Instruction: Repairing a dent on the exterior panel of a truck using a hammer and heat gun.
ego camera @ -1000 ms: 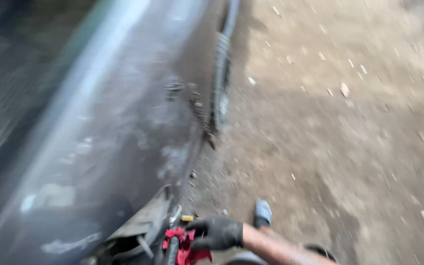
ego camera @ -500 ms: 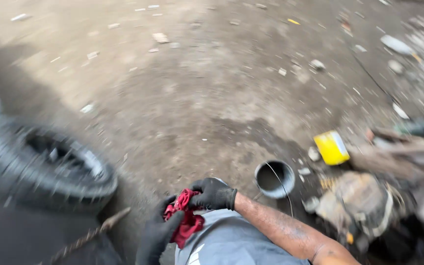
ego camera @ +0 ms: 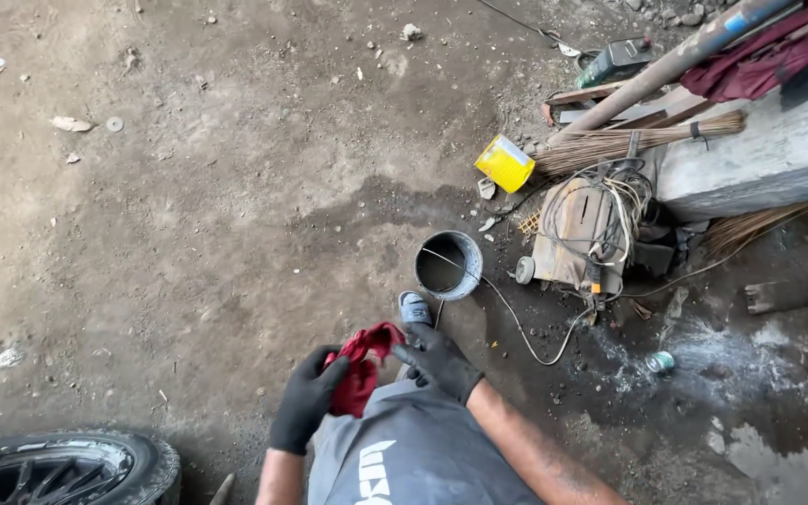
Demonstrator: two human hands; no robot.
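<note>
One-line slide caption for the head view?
Both gloved hands, left hand and right hand, hold a red rag above dirt ground near a metal bucket.

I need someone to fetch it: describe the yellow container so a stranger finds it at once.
Start at the grey concrete slab on the right. A straw broom lies along its front, bristles pointing left. The yellow container sits tilted on the dirt at the bristle tips, the only bright yellow thing there, above the round metal can.
</note>
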